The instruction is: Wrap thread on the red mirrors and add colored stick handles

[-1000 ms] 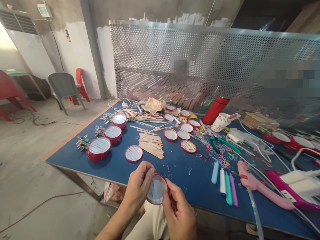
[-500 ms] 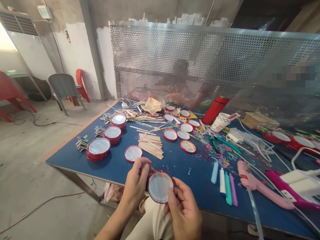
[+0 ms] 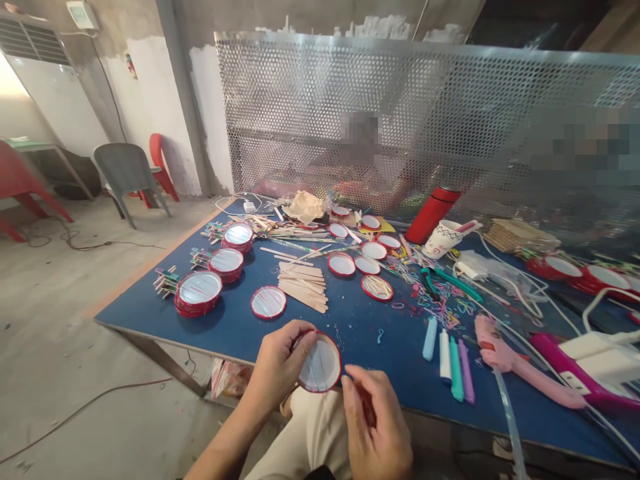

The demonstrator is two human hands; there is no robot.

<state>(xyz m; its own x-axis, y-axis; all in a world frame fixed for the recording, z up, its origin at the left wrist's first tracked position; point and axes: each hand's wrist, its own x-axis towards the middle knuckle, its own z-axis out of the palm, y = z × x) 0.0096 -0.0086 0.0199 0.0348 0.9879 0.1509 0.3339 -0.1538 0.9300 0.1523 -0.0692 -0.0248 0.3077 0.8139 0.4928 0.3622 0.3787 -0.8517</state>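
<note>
My left hand (image 3: 281, 365) grips a round red-rimmed lid (image 3: 320, 363) with thin coloured bands stretched across its white face, held just above the near edge of the blue table (image 3: 240, 333). My right hand (image 3: 373, 427) is just below and to the right of the lid, its fingers curled and pinched near the rim; what they pinch is too small to make out. A single similar lid (image 3: 269, 302) lies flat on the table beyond my left hand, next to a pile of flat wooden sticks (image 3: 305, 287).
Stacks of red lids (image 3: 199, 293) with sticks sit at the left. Loose rubber bands (image 3: 440, 307), several chalk-like sticks (image 3: 447, 357), a pink glue gun (image 3: 505, 363), a red flask (image 3: 431, 215) and a paper cup (image 3: 443, 240) lie right. A perforated metal screen (image 3: 400, 113) backs the table; a person sits behind it.
The lid tilted and stayed in my left hand. My right hand let go of the rim and dropped slightly lower right, fingers pinched.
</note>
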